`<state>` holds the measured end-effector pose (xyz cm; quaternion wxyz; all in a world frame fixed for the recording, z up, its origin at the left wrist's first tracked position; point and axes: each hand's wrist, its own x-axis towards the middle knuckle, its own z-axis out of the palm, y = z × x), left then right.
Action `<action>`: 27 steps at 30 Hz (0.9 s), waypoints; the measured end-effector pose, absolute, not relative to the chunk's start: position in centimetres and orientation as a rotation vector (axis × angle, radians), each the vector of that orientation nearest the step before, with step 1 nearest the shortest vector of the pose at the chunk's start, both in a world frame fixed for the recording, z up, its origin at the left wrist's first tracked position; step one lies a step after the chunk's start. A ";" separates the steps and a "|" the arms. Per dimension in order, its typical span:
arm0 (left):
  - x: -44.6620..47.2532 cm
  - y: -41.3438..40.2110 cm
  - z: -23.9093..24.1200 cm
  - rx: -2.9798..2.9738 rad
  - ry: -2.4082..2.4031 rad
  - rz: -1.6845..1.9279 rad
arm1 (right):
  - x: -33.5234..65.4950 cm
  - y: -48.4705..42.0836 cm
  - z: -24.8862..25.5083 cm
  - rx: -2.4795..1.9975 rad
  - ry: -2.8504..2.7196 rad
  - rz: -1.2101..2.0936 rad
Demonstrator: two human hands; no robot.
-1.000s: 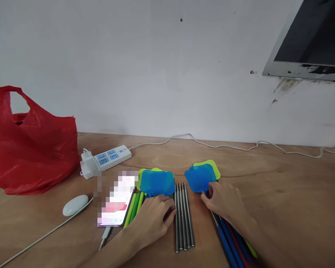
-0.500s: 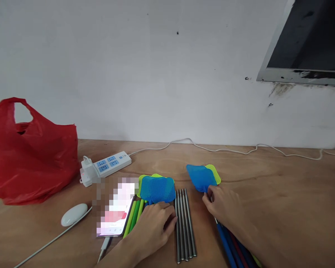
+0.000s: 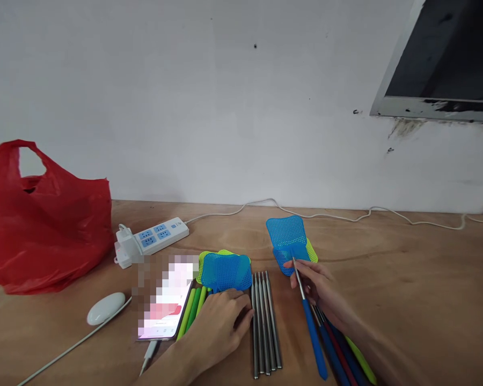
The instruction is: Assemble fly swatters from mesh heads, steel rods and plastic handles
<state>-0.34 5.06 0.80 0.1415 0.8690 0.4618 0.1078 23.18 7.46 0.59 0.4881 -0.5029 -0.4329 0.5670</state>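
In the head view my right hand [image 3: 312, 279] pinches the thin metal shaft of a fly swatter with a blue mesh head [image 3: 287, 231] and a long blue handle [image 3: 314, 340]. That head overlaps another blue swatter head and a yellow-green one [image 3: 312, 250]. Under my right forearm lie handles in blue, dark red [image 3: 343, 358] and yellow-green. My left hand [image 3: 221, 319] rests, fingers curled, just below a blue swatter head [image 3: 227, 272] stacked on yellow-green ones; what its fingers close on is hidden. Beside its thumb lie several metal rods [image 3: 265, 327].
Green handles [image 3: 193, 308] lie between my left hand and a lit phone [image 3: 167, 305] on a cable. Further left are a white mouse-shaped object [image 3: 106, 308], a power strip [image 3: 161, 236] and a red plastic bag [image 3: 52, 225]. A white cord [image 3: 317, 216] runs along the wall.
My right hand has raised the blue fly swatter and turned palm inward. The swatter's head now shows flat and farther forward, its blue handle apart from the others. My left hand stays put.
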 end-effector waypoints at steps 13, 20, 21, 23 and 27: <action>-0.5 5.0 0.9 2.468 1.347 0.350 | 22.5 7.1 1.4 -1.051 -0.755 1.605; -0.3 4.9 0.9 2.401 1.298 0.394 | 22.2 7.0 1.4 -0.957 -0.644 1.641; -0.3 4.8 0.9 2.362 1.274 0.421 | 22.2 7.0 1.3 -0.944 -0.626 1.627; -0.2 4.7 1.0 2.237 1.203 0.497 | 22.1 7.0 1.2 -0.919 -0.591 1.608; -0.1 4.8 1.0 1.919 1.016 0.556 | 21.8 6.8 1.3 -0.886 -0.563 1.593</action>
